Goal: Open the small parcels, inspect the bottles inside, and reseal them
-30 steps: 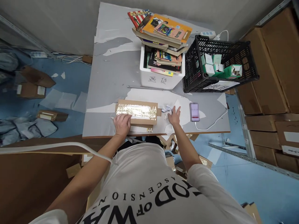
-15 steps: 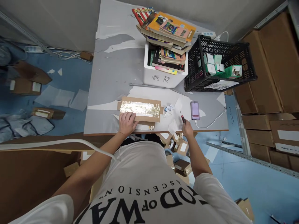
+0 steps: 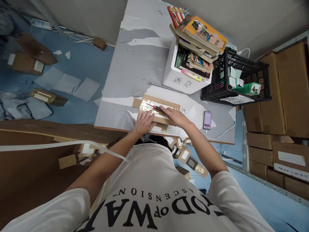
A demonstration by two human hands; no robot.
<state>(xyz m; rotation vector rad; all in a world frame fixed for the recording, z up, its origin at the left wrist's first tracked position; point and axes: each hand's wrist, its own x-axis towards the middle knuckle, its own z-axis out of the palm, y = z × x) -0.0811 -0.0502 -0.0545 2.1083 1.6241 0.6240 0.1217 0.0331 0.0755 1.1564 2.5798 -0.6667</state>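
Note:
A flat brown cardboard box (image 3: 171,107) with shiny clear tape lies on the table near its front edge, an end flap sticking out to the left. My left hand (image 3: 144,122) rests on its near left part, fingers laid flat and slightly spread. My right hand (image 3: 177,116) is over the right part of the box, fingers closed around a slim knife (image 3: 158,109) with a red and black handle. Its thin blade points left across the taped top; whether it touches the tape I cannot tell.
Behind the box stand a white bin (image 3: 175,74) piled with books and a black crate (image 3: 264,85) holding small green-and-white boxes. A phone (image 3: 207,120) on a white cable lies to the right. Cartons (image 3: 291,83) are stacked at far right; small boxes litter the floor.
My right hand has moved left with the knife, from the table beside the box to above its taped top. My left hand stays on the box. The view has turned and shifted.

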